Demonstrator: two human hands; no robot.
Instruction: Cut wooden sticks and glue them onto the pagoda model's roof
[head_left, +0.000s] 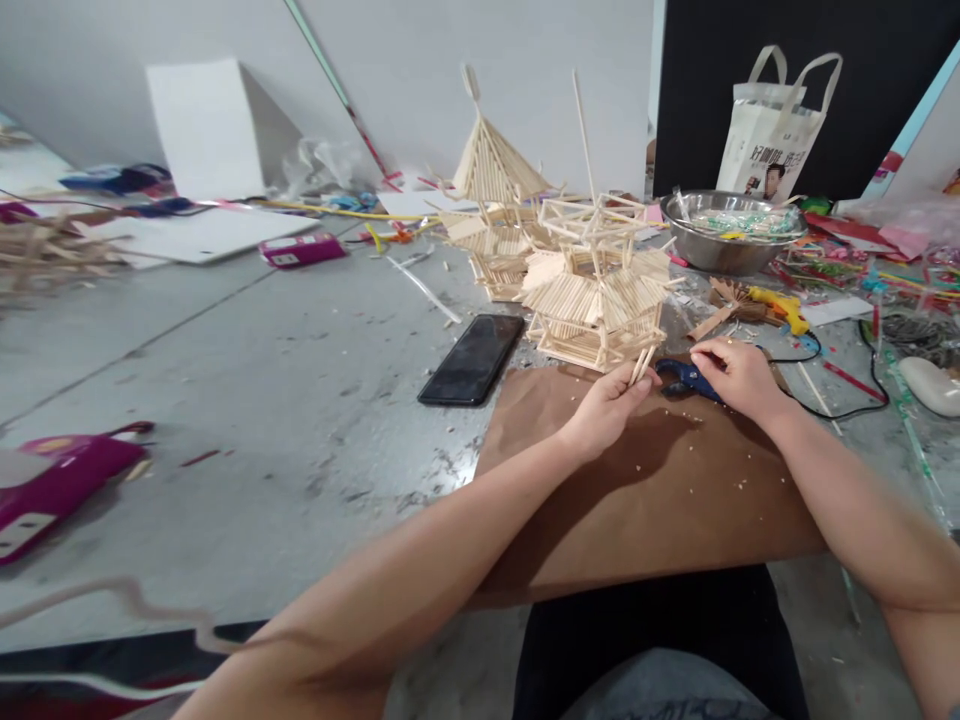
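So over on the left there's a purple box (75,485) lying on the grey surface (247,390), well clear of both hands, so I guess nobody needs it right now. Moving right, a black phone (471,360) lies flat by the far left corner of the brown sheet (675,510), probably parked there to keep it out of the working patch. Behind it stands a pointy-roofed stick model (499,165), and the front stick model (600,300) sits right at the sheet's far edge, upright on its own base and close enough to reach without leaning. Left hand (611,405) is near that base, fingers and thumb clamped on a few short sticks (643,362) with the tips poking up, I'd say so the ends stay free and visible. Can't tell if they touch the model. Next along, the blue pliers (686,378) lie partly under the right hand (739,375), whose thumb and forefinger come close together; can't tell if it's actually gripping anything. The yellow glue gun (781,306) lies beyond that hand, near the steel bowl (712,255), handy but off the sheet
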